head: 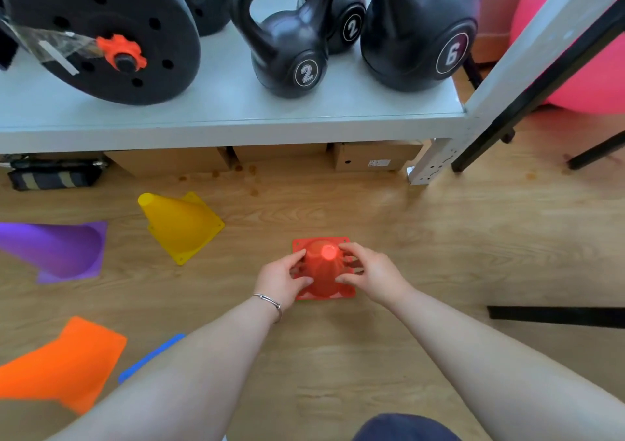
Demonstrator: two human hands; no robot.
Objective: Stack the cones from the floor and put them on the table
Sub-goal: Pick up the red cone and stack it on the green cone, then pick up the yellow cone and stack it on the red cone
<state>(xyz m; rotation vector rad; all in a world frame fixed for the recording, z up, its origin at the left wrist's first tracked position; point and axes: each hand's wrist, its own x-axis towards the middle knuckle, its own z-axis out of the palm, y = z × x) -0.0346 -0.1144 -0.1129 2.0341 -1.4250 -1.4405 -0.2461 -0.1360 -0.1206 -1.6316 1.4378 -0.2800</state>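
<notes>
A red cone (323, 273) stands upright on the wooden floor, and a thin green edge shows under its base. My left hand (283, 278) grips its left side and my right hand (370, 273) grips its right side. A yellow cone (179, 226) stands tilted to the left of it. A purple cone (57, 249) lies on its side at the far left. An orange cone (64, 363) lies at the lower left. A blue cone's edge (152, 356) shows beside my left forearm.
A grey shelf (236, 119) just ahead carries black weight plates (101, 34) and kettlebells (291, 48). Cardboard boxes (375, 156) sit under it. A pink exercise ball (581, 68) and black frame legs (527, 102) stand at the right. A black bar (554, 317) lies on the floor.
</notes>
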